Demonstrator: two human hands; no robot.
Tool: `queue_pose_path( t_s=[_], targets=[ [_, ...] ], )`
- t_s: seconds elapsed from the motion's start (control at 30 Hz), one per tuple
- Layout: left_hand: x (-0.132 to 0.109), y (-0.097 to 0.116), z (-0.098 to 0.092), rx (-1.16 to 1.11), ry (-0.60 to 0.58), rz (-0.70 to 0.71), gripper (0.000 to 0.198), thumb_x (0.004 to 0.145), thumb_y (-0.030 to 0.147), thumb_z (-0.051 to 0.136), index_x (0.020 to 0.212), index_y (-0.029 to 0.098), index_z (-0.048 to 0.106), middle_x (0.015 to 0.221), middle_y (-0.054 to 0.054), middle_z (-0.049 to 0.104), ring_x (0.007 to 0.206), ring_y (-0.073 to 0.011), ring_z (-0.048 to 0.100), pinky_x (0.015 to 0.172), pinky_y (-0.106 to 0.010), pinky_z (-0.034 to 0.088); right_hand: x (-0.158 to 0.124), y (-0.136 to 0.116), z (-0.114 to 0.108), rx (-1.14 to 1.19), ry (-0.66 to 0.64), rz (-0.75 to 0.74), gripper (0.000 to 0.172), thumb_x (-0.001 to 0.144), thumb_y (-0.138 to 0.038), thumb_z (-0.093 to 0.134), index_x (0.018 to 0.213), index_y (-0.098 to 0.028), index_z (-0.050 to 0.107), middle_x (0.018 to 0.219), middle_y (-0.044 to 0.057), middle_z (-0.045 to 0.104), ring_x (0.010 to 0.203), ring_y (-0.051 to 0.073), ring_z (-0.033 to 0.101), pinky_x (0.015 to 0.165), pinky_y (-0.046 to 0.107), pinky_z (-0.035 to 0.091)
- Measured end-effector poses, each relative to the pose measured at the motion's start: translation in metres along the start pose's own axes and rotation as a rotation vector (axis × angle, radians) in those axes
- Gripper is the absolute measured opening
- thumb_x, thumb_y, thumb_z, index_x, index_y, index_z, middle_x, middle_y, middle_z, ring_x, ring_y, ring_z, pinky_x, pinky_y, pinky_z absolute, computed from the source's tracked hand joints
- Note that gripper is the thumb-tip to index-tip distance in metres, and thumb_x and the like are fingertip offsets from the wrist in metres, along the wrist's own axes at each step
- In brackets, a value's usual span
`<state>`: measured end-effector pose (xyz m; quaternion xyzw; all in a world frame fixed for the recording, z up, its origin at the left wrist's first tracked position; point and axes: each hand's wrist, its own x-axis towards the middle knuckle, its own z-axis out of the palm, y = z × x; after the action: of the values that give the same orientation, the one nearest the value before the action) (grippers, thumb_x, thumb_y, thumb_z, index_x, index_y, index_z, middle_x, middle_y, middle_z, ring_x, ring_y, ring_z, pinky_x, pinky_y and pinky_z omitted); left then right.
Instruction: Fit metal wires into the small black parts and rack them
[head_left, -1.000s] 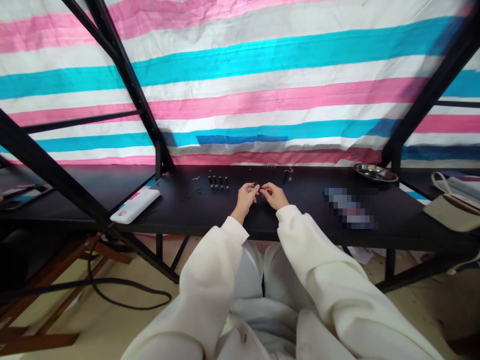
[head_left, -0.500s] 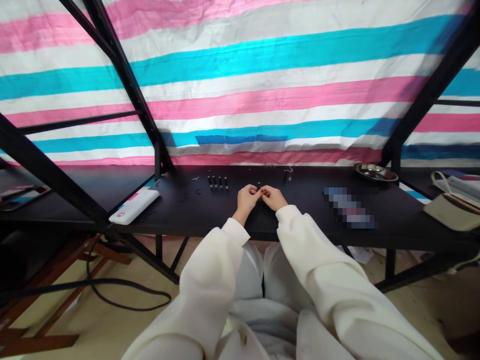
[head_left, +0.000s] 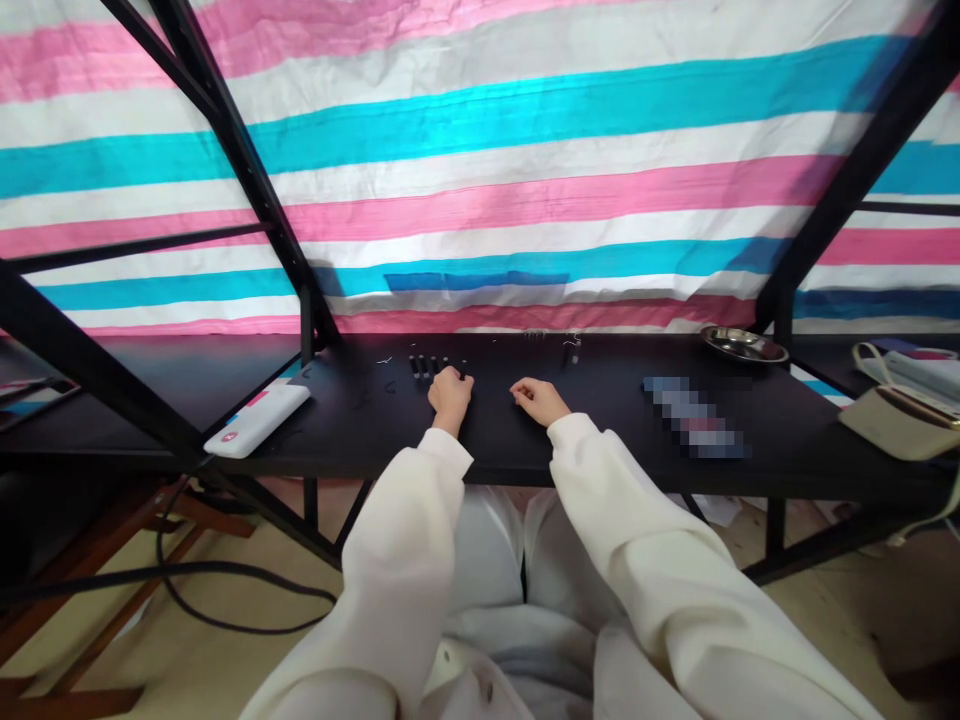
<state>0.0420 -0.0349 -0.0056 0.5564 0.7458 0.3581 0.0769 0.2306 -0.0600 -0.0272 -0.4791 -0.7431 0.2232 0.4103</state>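
Note:
My left hand (head_left: pixel 451 396) is closed, its thumb and fingers pinching a small dark cylinder (head_left: pixel 463 367) at the right end of a row. Several similar small black cylinders with pale lower ends (head_left: pixel 422 367) make up that row, and my fingers partly cover its right side. My right hand (head_left: pixel 543 401) rests low over the black table (head_left: pixel 600 370), apart from the left, with its fingers curled together. Whatever those fingers hold, if anything, is too small to make out. Another small dark piece with a pale end (head_left: pixel 575 356) is farther back on the right.
A white box-shaped device (head_left: pixel 259 420) lies at the left. On the right are a round metal dish (head_left: pixel 744 345), a blurred flat item (head_left: pixel 697 418) and a beige bag (head_left: pixel 896 420). Tiny light bits (head_left: pixel 535 336) lie along the back edge. Black frame posts (head_left: pixel 262 205) rise at both sides.
My hands, together before, have separated. The left has moved left to the row with a small dark cylinder in its fingers; the right has stayed nearly in place. The view has shifted slightly.

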Motion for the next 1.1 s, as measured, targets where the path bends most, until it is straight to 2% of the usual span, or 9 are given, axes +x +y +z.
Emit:
queue_pose_path(
  t_s=[0.17, 0.43, 0.83, 1.1],
  targets=[
    [-0.0022, 0.0002, 0.0018, -0.028, 0.009, -0.010, 0.013, 0.069, 0.031, 0.059, 0.075, 0.020, 0.060, 0.080, -0.011, 0.065, 0.081, -0.0261, 0.062, 0.069, -0.032, 0.042, -0.0001, 0.0005, 0.0001, -0.014, -0.006, 0.005, 0.016, 0.074, -0.022, 0.048, 0.080, -0.017, 0.063, 0.064, 0.000, 0.061, 0.058, 0.012, 0.054, 0.064, 0.026, 0.044],
    [-0.0023, 0.0068, -0.0021, 0.113, -0.041, -0.065, 0.023, 0.075, 0.033, 0.053, 0.093, 0.021, 0.062, 0.094, -0.009, 0.066, 0.091, -0.0225, 0.061, 0.075, -0.030, 0.044, -0.0007, -0.0017, 0.0002, -0.001, -0.001, 0.014, 0.015, 0.073, -0.021, 0.049, 0.078, -0.017, 0.063, 0.063, 0.000, 0.060, 0.056, 0.011, 0.053, 0.061, 0.024, 0.043],
    [0.0011, 0.0040, 0.0028, 0.229, -0.081, -0.006, 0.025, 0.078, 0.034, 0.051, 0.091, 0.017, 0.064, 0.094, -0.013, 0.065, 0.089, -0.0259, 0.061, 0.074, -0.034, 0.046, -0.0004, 0.0002, 0.0003, 0.002, 0.002, 0.018, 0.016, 0.073, -0.021, 0.049, 0.080, -0.017, 0.063, 0.064, 0.000, 0.060, 0.057, 0.010, 0.052, 0.062, 0.023, 0.043],
    [0.0006, 0.0064, 0.0022, 0.240, -0.077, -0.027, 0.026, 0.078, 0.033, 0.051, 0.093, 0.016, 0.063, 0.096, -0.014, 0.064, 0.090, -0.0269, 0.061, 0.073, -0.035, 0.046, 0.0001, 0.0054, -0.0012, -0.070, 0.036, 0.037, 0.015, 0.072, -0.019, 0.051, 0.080, -0.017, 0.063, 0.069, 0.001, 0.061, 0.059, 0.011, 0.053, 0.064, 0.023, 0.043]
  ],
)
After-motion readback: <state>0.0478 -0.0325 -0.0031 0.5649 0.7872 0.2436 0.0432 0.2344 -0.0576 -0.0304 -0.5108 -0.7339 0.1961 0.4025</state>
